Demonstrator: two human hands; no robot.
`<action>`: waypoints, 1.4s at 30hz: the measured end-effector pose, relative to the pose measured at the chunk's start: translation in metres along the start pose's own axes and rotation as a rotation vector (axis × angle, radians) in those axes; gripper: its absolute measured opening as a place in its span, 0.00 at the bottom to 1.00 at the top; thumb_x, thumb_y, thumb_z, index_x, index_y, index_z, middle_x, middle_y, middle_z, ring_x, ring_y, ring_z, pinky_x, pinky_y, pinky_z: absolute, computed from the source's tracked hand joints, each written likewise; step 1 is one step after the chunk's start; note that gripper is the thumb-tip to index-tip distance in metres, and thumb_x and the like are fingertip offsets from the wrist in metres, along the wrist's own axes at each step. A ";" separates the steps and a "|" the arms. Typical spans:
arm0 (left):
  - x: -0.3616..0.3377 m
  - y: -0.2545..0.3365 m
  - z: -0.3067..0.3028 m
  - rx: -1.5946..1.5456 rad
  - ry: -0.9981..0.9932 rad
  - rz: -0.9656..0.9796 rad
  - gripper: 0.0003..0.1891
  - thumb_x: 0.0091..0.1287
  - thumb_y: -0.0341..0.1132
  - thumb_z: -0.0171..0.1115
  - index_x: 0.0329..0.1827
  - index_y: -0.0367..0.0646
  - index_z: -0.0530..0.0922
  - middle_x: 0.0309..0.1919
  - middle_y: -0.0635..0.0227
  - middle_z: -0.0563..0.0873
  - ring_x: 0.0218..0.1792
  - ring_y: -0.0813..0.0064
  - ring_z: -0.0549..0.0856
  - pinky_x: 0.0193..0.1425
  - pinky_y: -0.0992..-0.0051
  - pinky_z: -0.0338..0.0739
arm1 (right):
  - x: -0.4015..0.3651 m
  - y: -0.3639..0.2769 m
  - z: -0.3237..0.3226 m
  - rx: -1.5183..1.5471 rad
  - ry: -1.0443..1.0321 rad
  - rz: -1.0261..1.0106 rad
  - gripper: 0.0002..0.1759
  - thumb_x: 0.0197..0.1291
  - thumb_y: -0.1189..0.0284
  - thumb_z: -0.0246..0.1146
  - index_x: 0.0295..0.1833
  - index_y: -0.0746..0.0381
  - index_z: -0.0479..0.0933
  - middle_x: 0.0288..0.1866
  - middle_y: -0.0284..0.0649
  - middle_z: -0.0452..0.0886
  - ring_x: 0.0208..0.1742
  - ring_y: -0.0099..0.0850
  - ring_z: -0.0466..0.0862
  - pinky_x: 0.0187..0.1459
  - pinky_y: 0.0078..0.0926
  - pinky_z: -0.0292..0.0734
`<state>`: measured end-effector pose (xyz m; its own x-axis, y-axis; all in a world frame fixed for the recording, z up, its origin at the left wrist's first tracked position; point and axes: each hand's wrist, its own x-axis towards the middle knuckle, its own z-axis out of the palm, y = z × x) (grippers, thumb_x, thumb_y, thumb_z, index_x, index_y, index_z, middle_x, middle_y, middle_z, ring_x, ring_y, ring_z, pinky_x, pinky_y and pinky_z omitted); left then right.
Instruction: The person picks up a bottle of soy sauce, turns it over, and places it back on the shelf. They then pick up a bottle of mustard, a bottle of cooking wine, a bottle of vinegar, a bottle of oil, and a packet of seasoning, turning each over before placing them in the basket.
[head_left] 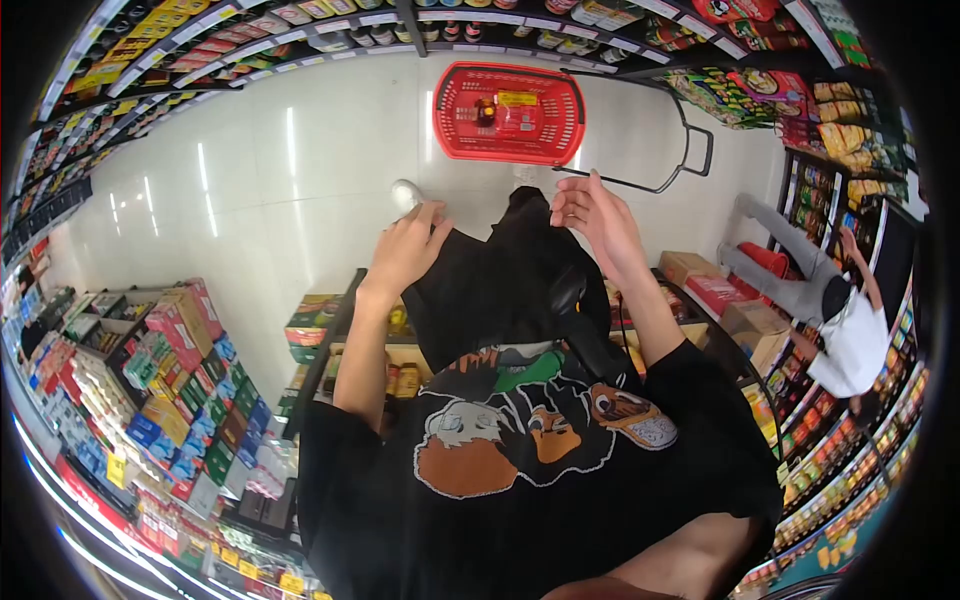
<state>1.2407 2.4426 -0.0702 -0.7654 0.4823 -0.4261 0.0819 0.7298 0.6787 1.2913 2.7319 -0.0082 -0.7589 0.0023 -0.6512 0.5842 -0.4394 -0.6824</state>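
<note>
My left hand (408, 245) is raised in front of my body at the left of centre, back of the hand up, fingers loosely bent and holding nothing. To the right, my right hand (598, 218) hangs in the air with its fingers apart and curved, nothing in it. Just beyond the hands a red shopping basket (446, 110) rests on the floor. A small dark bottle (485, 112) and a clear pack with a yellow label (518, 115) lie inside it. Its long black handle (697, 150) stretches out to the right. Neither hand touches the basket.
Shelves of packaged goods (390, 22) curve along the far side. Stacked boxes and cartons (190, 400) stand at lower left. Another person (850, 335) in a white top is by shelves at right, near cardboard boxes (755, 335). A shelf with jars (405, 380) is close behind my arms.
</note>
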 end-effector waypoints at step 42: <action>0.446 -0.244 0.390 0.595 -0.077 -0.343 0.37 0.73 0.57 0.56 0.64 0.25 0.66 0.46 0.47 0.88 0.43 0.55 0.91 0.43 0.59 0.87 | 0.231 0.106 -0.173 -0.076 -0.048 0.141 0.23 0.81 0.59 0.42 0.49 0.68 0.74 0.35 0.48 0.80 0.36 0.38 0.83 0.44 0.37 0.80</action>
<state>1.1283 2.6685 -0.6593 -0.7647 0.1941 -0.6144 0.1972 0.9783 0.0637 1.2279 2.8416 -0.2888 -0.6796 -0.0988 -0.7269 0.7048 -0.3629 -0.6095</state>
